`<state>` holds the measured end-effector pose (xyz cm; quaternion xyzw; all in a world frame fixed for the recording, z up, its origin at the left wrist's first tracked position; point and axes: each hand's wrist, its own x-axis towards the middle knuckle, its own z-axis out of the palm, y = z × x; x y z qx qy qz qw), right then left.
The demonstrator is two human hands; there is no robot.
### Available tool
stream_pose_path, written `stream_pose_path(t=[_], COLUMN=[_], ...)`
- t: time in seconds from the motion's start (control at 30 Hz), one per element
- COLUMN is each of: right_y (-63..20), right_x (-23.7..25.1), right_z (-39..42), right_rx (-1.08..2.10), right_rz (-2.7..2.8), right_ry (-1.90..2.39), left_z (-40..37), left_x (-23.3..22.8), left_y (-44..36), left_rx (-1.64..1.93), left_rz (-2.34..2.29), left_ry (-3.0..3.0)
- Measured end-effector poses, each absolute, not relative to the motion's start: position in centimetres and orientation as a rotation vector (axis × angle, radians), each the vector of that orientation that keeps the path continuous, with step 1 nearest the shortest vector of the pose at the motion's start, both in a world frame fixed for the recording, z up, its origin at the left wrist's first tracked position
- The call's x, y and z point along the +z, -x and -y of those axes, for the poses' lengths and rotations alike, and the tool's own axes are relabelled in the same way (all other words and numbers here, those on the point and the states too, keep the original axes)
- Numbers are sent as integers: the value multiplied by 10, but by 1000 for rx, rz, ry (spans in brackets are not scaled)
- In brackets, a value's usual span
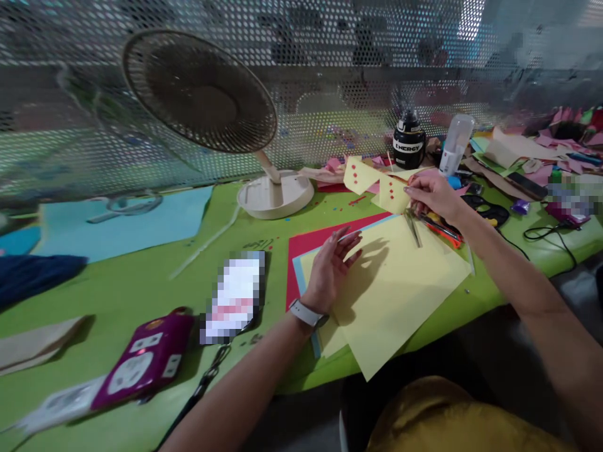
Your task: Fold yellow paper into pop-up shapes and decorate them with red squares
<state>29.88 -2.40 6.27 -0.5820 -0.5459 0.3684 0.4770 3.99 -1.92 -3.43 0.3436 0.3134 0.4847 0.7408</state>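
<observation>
My left hand (332,270) is open, its fingers loosely curled above the pale yellow sheet (396,295) and its shadow falling on the paper. Under that sheet lie a light blue sheet (298,269) and a red sheet (293,246), fanned out at the left. At the back of the stack my right hand (433,196) is closed in a pinch. Its fingertips meet the edge of a yellow paper piece with red dots (393,193), and what they grip is unclear. Just below them show two pointed metal blades (412,229). A second dotted yellow piece (360,174) stands behind.
A round fan (198,91) on a white base (277,194) stands at the back. Further left is a blue sheet (127,232). A phone (235,295) and a purple power strip (146,355) lie by my left arm. Behind my right hand are a black bottle (408,141) and scraps.
</observation>
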Motion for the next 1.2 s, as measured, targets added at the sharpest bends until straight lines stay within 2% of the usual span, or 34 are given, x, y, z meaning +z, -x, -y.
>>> stream_pose_path(t=[0.17, 0.4, 0.53, 0.67, 0.8, 0.9, 1.2], right_y=[-305, -292, -288, -298, -306, -301, -299], right_x=[74, 75, 65, 52, 43, 33, 12], right_z=[-7, -100, -121, -83, -13, 27, 38], right_rx=[836, 805, 801, 828, 416, 280, 57], right_rz=[1162, 948, 1040, 1409, 2022, 2303, 2307], right_ry=[1428, 1408, 1452, 1606, 1998, 2216, 2344], left_z=[23, 26, 29, 35, 41, 42, 40], left_x=[-34, -32, -32, -30, -31, -36, -49], left_y=[-40, -38, -34, -33, -35, -38, -43], left_rx=[1044, 994, 960, 885, 715, 600, 447], left_rz=[-720, -780, -779, -773, -696, -645, -621], left_ry=[-784, -820, -882, -1178, -1716, -2088, -2410])
